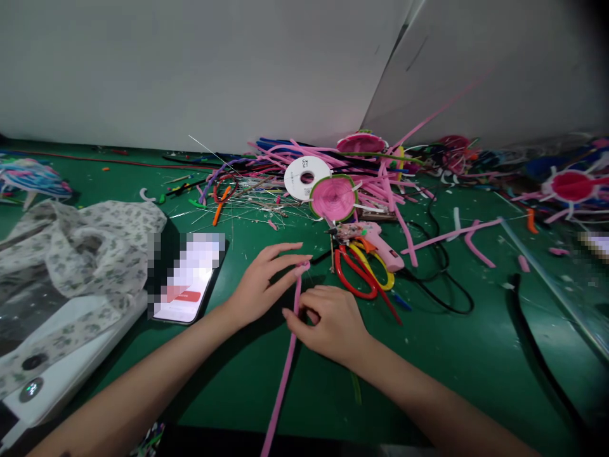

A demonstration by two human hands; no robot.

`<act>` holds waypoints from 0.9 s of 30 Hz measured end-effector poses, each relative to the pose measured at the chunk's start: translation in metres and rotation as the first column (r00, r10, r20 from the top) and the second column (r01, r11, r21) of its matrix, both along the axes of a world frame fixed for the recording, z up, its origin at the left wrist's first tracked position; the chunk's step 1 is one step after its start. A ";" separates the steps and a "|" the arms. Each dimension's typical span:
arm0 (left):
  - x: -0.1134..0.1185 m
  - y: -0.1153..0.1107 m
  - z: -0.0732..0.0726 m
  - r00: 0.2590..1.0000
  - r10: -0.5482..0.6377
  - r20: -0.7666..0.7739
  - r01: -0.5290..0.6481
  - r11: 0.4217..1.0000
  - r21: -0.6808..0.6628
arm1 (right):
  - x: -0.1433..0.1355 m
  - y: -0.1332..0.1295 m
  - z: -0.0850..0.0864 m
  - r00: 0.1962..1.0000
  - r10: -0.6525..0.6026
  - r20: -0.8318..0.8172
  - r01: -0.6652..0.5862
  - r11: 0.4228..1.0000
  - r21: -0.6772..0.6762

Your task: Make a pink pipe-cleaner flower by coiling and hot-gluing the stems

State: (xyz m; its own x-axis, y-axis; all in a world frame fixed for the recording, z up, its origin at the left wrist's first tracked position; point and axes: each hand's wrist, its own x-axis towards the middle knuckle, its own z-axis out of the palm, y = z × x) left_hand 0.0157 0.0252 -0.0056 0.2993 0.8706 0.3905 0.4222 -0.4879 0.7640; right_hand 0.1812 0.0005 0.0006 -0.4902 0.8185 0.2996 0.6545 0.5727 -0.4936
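Observation:
A long pink pipe cleaner (pixel 284 374) runs from the table's near edge up between my hands. My left hand (pixel 264 279) pinches its top end between thumb and fingertips, the other fingers stretched out. Lower down, my right hand (pixel 333 320) is curled with thumb and forefinger closed on the same stem. Just beyond my right hand lie red-handled scissors (pixel 354 276), yellow-handled scissors (pixel 387 277) and a pink glue gun (pixel 375 241). Behind them rests a round pink piece with a green rim (pixel 334 198), made of coiled stem.
A phone (pixel 190 276) lies left of my hands, beside a patterned cloth (pixel 95 254) on a white device (pixel 71 374). Pink stems, wires and a white spool (pixel 304 178) are heaped at the back. A black cord (pixel 459 311) loops on the right, near a clear sheet's edge (pixel 556 285).

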 end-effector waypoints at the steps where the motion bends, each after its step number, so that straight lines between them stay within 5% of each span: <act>1: 0.000 0.000 0.000 1.000 0.003 0.009 -0.003 1.000 0.005 | 0.001 0.001 0.002 1.000 -0.005 -0.013 0.005 1.000 -0.015; 14: -0.003 0.004 0.003 0.991 0.083 0.101 -0.076 0.995 -0.064 | 0.027 0.027 0.008 0.973 -0.161 -0.168 0.136 0.979 -0.155; 27: -0.005 0.004 0.005 0.986 0.066 0.150 -0.052 0.994 -0.095 | 0.029 0.032 0.009 0.967 0.104 -0.231 -0.072 0.987 0.145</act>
State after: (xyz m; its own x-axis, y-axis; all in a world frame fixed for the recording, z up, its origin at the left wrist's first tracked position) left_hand 0.0105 0.0294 -0.0008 0.1890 0.9189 0.3462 0.3228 -0.3911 0.8619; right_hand 0.2104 0.0321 0.0093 -0.4600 0.7196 0.5203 0.4719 0.6944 -0.5433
